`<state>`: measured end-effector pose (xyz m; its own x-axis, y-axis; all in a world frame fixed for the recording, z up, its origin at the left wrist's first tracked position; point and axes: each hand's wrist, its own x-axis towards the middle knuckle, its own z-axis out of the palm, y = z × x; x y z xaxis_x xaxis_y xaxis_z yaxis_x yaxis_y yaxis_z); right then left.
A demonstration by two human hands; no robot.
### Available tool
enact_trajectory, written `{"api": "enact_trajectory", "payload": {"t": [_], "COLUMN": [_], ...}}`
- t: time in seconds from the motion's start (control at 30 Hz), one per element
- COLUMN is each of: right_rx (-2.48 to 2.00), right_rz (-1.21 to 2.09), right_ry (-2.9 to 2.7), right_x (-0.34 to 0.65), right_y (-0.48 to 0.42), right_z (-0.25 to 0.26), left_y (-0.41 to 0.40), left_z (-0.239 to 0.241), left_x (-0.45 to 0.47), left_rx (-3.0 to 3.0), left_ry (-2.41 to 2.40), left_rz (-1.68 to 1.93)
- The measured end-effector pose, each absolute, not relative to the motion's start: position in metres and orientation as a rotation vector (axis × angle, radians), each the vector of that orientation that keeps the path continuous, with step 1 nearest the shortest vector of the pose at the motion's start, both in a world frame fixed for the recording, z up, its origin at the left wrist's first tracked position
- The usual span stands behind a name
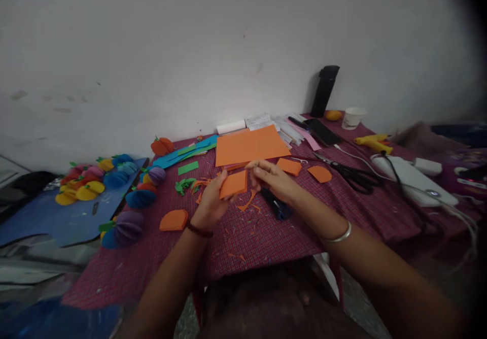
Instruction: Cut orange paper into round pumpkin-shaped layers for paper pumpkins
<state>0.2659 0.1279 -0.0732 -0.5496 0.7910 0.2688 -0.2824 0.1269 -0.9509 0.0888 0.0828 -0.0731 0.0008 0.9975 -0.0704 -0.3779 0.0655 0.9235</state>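
Observation:
My left hand [213, 200] grips a small stack of orange paper pieces [233, 184], thumb on top, above the table. Close by the stack's right edge is my right hand [272, 178], its fingers loosely bent and apart; whether a fingertip touches the paper I cannot tell. Under my right hand lies a dark tool [276, 204], partly hidden. Orange paper scraps [249, 202] are scattered below the hands. A stack of rounded orange cut-outs [173, 220] lies to the left, and more orange pieces [289, 166] and a rounded one [319, 174] to the right.
Large orange sheets [251, 146] lie behind my hands. Black scissors [348, 171], a phone [322, 131], a yellow glue gun [373, 142] and a white power strip [414, 180] with cables are on the right. Colourful paper pumpkins [129, 227] crowd the left; a paper cup [353, 118] stands at the back.

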Motion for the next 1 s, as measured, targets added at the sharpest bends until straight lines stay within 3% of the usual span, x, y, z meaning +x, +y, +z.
{"api": "enact_trajectory", "payload": {"t": [0.37, 0.77, 1.0], "right_rx": [-0.545, -0.733, -0.604], "right_rz": [1.669, 1.649, 1.73], "right_ry": [-1.587, -1.334, -1.331], "right_x": [0.255, 0.25, 0.253], "right_y": [0.118, 0.129, 0.127], "right_z": [-0.077, -0.09, -0.084], "left_y": [0.082, 0.078, 0.082], "left_z": [-0.08, -0.078, -0.083], "left_x": [0.09, 0.094, 0.085], "left_rx": [0.618, 1.008, 0.939], "left_ry": [0.932, 0.999, 0.991], "left_rz": [1.288, 1.409, 1.386]}}
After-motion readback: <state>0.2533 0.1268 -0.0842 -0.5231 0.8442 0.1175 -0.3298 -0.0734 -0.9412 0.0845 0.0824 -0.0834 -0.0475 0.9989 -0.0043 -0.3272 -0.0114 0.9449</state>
